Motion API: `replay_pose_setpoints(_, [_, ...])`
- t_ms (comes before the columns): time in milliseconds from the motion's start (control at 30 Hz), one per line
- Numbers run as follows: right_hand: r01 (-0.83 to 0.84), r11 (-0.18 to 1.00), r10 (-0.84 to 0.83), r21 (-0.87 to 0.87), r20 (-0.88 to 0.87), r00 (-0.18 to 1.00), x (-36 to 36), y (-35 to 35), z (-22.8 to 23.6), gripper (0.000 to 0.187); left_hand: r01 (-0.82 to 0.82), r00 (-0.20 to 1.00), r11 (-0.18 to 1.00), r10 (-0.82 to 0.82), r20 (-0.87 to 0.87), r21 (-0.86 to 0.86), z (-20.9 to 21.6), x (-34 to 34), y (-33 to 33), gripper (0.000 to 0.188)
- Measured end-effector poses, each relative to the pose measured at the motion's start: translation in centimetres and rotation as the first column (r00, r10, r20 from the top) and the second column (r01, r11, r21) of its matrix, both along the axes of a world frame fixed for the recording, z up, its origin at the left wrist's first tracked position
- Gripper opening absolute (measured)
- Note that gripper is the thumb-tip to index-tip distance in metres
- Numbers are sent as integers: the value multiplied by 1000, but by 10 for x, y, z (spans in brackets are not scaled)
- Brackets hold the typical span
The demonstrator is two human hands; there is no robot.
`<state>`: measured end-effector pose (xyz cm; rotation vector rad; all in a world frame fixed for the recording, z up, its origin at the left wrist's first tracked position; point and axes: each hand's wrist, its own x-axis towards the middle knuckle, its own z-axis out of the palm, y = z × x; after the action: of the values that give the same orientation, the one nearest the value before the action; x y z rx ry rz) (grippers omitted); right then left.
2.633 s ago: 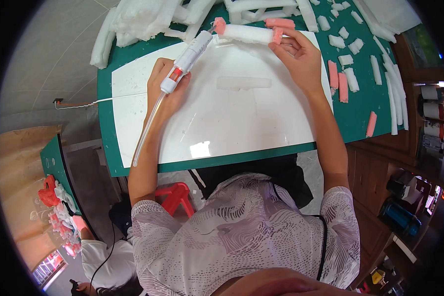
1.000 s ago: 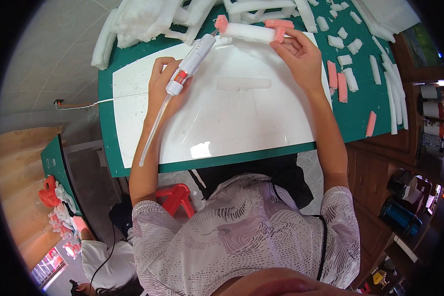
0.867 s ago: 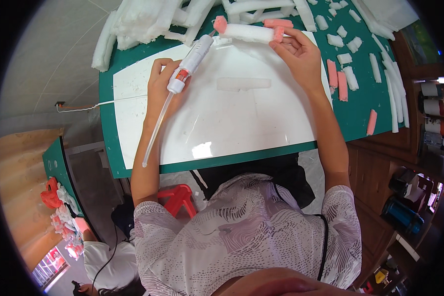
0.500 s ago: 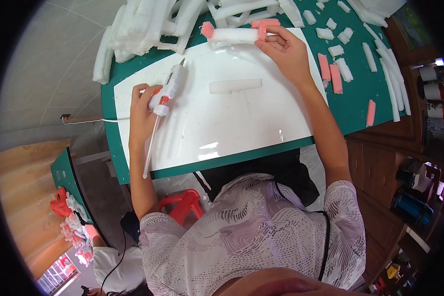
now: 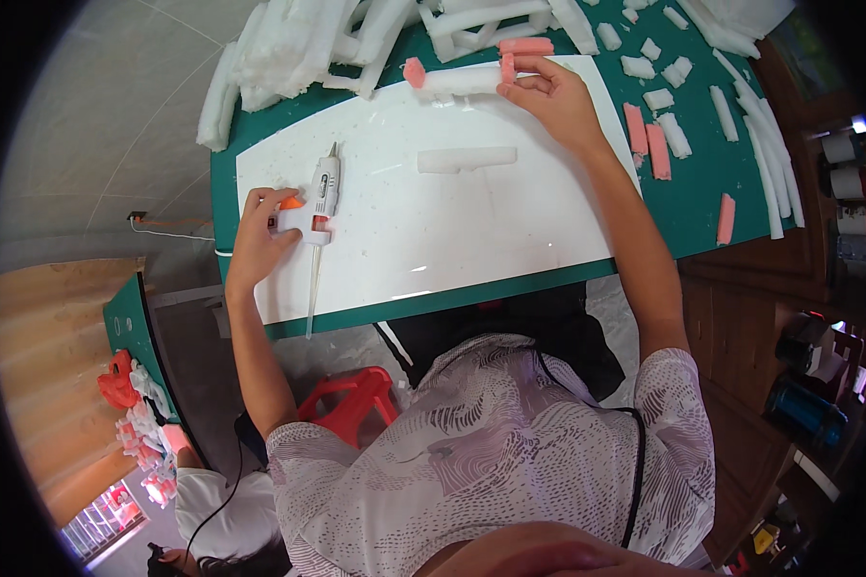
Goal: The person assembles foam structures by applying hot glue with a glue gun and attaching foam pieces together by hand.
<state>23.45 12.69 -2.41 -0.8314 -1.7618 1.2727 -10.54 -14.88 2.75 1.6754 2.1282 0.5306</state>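
Observation:
My left hand (image 5: pixel 256 234) is closed round the handle of a white hot glue gun (image 5: pixel 326 189), low over the left part of a white sheet (image 5: pixel 385 240). Its nozzle points to the far side, and a clear glue stick (image 5: pixel 314 298) sticks out of its rear. At the sheet's far edge, my right hand (image 5: pixel 553 104) pinches the pink block at the right end of a white foam bar (image 5: pixel 460 81). Another pink block (image 5: pixel 414 72) sits at the bar's left end. A loose white foam strip (image 5: pixel 467 160) lies on the sheet between my hands.
White foam bars and frames (image 5: pixel 293 48) are heaped at the far left of the green table (image 5: pixel 688 216). Pink strips (image 5: pixel 657 152) and small white pieces (image 5: pixel 637 66) lie on the right. A red stool (image 5: pixel 351 404) stands below; another person (image 5: pixel 226 514) is at the lower left.
My left hand has moved left and nearer me with the glue gun, which has turned more upright in the picture. My right hand keeps its pinch on the foam bar, which has barely shifted.

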Motion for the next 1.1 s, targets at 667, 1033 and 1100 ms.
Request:
replay_pose_setpoints(667, [-26,999,25,30,33,999,-4,-5,1,42,605,789,744,-514,-336,282,-23,171,128,33])
replay_pose_setpoints(1033, [-59,997,61,-47,49,997,-3,-14,16,41,515,856,660,-434,-282,547,16,156,131,36])
replay_pose_setpoints(1100, [-48,998,52,-44,107,993,-3,-15,19,41,506,863,643,-367,-348,576,29,148,137,34])
